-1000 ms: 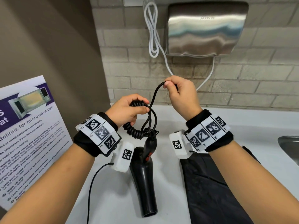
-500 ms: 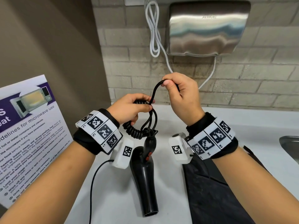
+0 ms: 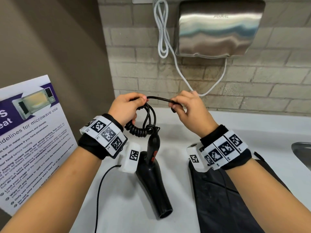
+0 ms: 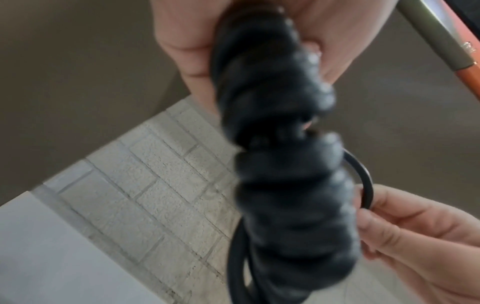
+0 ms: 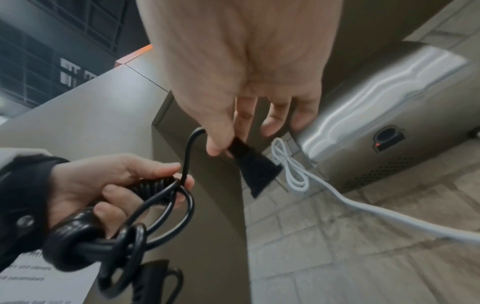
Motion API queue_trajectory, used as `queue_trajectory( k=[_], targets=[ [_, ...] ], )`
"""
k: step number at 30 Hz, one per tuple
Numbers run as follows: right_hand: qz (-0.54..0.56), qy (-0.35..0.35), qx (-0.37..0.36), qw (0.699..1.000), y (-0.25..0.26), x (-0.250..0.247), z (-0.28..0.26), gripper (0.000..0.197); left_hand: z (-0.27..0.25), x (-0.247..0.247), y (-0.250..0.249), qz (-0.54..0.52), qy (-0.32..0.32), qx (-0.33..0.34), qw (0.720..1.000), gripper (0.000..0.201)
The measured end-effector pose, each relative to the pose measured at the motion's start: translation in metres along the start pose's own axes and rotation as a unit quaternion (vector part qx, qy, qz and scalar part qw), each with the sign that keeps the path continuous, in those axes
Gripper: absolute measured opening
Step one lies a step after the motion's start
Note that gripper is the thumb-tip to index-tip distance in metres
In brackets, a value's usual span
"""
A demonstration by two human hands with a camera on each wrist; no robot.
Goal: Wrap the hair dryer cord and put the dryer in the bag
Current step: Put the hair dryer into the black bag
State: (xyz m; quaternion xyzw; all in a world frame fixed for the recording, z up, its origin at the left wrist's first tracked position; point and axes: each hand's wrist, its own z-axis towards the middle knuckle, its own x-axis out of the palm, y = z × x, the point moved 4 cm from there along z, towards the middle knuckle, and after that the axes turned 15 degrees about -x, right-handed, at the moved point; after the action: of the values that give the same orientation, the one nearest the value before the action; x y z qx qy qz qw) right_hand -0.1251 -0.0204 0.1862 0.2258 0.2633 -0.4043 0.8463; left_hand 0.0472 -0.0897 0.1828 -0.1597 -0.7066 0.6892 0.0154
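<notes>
White desk (image 3: 218, 132) carries a black bag (image 3: 223, 199) at right and the hair dryer (image 3: 151, 179) at centre. Above it, the left hand (image 3: 124, 110) grips the coiled cord (image 3: 143, 130); the right hand (image 3: 188, 106) pinches the plug (image 5: 253, 164). Best tuck that plug end snugly through the loops.

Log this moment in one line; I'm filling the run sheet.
left hand: grips coiled cord | right hand: pinches plug | dryer: on counter
</notes>
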Motion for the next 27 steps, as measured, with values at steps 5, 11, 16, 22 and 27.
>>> queue_trajectory(
  k=[5, 11, 16, 22, 27],
  targets=[
    [0.154, -0.009, 0.069, 0.986, 0.018, -0.011, 0.012, 0.014, 0.0, 0.002, -0.005, 0.051, -0.024, 0.03, 0.998, 0.02],
    [0.349, -0.032, 0.104, 0.931, 0.038, 0.0, 0.015, 0.027, -0.002, 0.01, -0.008, 0.066, -0.005, 0.053, 0.996, 0.022],
    [0.325, -0.031, 0.1, 0.94, 0.038, 0.016, 0.007, 0.03, -0.002, 0.013, -0.002, 0.012, 0.046, 0.033, 0.998, 0.024],
    [0.169, -0.018, 0.026, 0.985, 0.04, 0.024, 0.003, 0.023, -0.002, 0.013, -0.001, 0.023, 0.051, 0.041, 0.998, 0.018],
    [0.097, 0.022, -0.022, 0.995, 0.041, 0.034, 0.002, 0.009, -0.007, 0.019, -0.006, 0.042, 0.078, 0.057, 0.994, 0.018]
  ],
)
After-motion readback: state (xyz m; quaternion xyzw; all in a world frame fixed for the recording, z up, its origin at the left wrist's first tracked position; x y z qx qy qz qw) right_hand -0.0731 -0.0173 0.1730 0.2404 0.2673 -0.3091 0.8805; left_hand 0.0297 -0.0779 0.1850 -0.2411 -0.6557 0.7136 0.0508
